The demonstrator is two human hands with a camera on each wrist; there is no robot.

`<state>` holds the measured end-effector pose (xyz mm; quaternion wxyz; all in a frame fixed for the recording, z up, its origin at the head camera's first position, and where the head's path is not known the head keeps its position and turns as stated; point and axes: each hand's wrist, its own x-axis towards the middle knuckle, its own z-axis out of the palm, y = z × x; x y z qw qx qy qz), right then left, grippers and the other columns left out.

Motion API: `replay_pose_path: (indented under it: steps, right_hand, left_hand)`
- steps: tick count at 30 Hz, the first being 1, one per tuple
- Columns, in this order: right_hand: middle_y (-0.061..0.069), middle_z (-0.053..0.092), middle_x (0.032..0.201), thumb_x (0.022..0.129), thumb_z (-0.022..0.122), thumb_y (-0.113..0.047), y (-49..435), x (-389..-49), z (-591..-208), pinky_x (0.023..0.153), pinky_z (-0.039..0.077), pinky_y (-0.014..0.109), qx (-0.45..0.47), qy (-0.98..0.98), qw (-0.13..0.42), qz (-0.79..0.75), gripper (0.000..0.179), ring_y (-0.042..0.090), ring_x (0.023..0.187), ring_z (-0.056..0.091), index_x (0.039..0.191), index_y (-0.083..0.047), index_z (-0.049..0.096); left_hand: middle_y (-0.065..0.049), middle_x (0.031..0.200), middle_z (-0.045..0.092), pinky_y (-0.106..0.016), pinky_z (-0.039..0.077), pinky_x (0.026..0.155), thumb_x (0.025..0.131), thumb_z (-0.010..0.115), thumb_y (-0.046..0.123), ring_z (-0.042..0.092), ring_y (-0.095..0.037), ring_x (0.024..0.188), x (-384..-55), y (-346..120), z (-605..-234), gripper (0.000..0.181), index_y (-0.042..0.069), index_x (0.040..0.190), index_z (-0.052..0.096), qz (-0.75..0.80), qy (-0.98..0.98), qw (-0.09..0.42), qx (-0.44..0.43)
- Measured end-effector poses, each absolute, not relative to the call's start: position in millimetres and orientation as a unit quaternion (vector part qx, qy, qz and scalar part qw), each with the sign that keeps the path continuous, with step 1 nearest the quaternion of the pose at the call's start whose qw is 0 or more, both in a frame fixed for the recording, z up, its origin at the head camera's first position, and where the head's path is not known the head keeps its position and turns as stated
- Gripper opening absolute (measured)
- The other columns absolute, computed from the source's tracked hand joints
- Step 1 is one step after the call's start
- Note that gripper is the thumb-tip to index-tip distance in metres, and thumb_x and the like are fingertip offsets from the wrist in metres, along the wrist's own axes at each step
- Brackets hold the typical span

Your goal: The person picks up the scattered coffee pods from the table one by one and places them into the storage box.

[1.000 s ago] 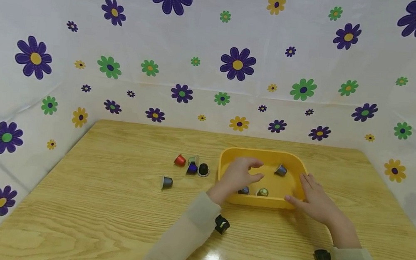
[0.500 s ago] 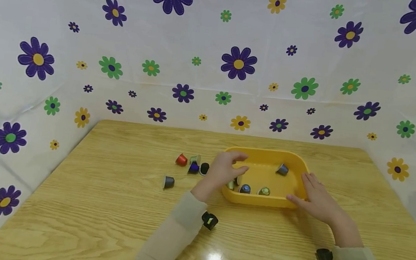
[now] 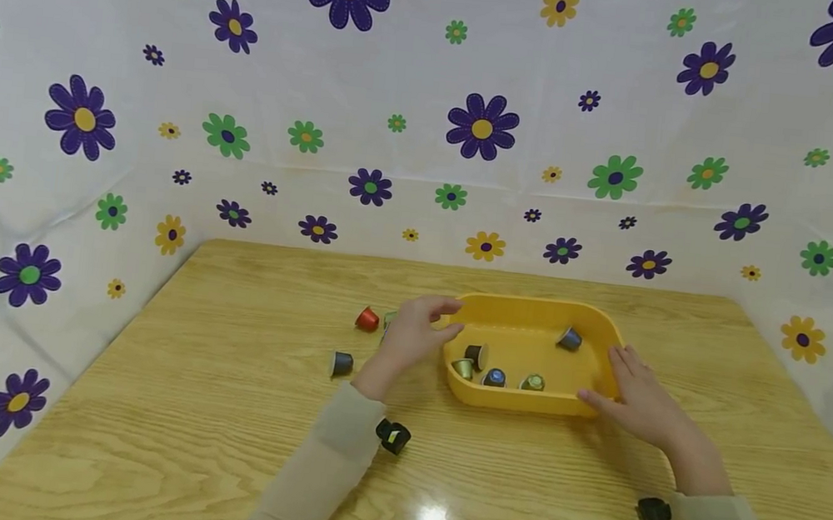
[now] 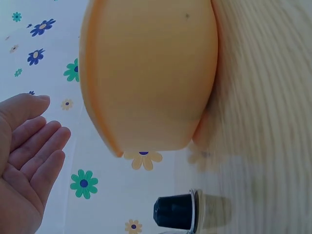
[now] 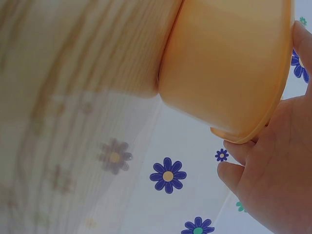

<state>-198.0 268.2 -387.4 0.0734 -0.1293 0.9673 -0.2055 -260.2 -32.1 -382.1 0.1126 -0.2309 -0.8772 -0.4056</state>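
Note:
My left hand (image 3: 411,336) hovers just outside the left end of the yellow tray (image 3: 516,399), holding nothing, its fingers loosely bent. Behind that hand, a pale green coffee capsule (image 3: 389,318) is mostly hidden. The left wrist view shows a black coffee capsule (image 4: 173,212) below the tray's end. My right hand (image 3: 639,407) rests on the tray's right front corner, thumb at the front rim and extended fingers along the right rim. Inside the tray lie a dark capsule (image 3: 474,355), a light green one (image 3: 462,368), a blue one (image 3: 495,377) and others.
A red capsule (image 3: 367,319) and a grey capsule (image 3: 341,363) lie on the wooden table (image 3: 221,409), left of my left hand. A greenish-gold capsule (image 3: 533,383) and a blue-grey capsule (image 3: 570,338) are also in the tray. A flowered cloth (image 3: 367,146) hangs behind the table.
My left hand has moved left from over the tray to outside its left end, uncovering the dark and light green capsules inside. My right hand stays at the tray's corner.

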Motion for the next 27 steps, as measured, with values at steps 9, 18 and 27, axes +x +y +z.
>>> replay_pose_path:
  steps: [9,18,27]
  right_hand:
    - [0.024,-0.001,0.126,0.072,0.037,-0.056,269,-199,-387,0.085,0.006,0.051,-0.124,0.968,0.078,-0.205,0.087,0.038,0.112,-0.002,0.124,0.005,0.004]
    - [0.024,-0.001,0.126,0.072,0.037,-0.056,269,-200,-388,0.085,0.006,0.052,-0.124,0.967,0.077,-0.208,0.088,0.037,0.112,-0.002,0.124,0.005,0.003]
    - [0.024,-0.001,0.126,0.072,0.037,-0.056,269,-199,-388,0.084,0.006,0.052,-0.124,0.967,0.078,-0.209,0.087,0.038,0.112,-0.002,0.124,0.005,0.003]
  left_hand:
    - [-0.001,0.094,0.055,-0.022,0.039,0.072,0.071,0.058,0.019,0.049,-0.009,0.086,-262,-47,-384,0.03,0.008,0.098,0.056,-0.413,-0.879,0.119,-0.207]
    - [0.0,0.095,0.054,-0.02,0.039,0.072,0.071,0.058,0.019,0.048,-0.007,0.086,-267,-58,-390,0.028,0.01,0.097,0.056,-0.399,-0.885,0.14,-0.193]
    - [-0.002,0.094,0.055,-0.023,0.04,0.071,0.071,0.058,0.018,0.049,-0.01,0.086,-269,-61,-394,0.028,0.008,0.097,0.056,-0.37,-0.904,0.136,-0.168]
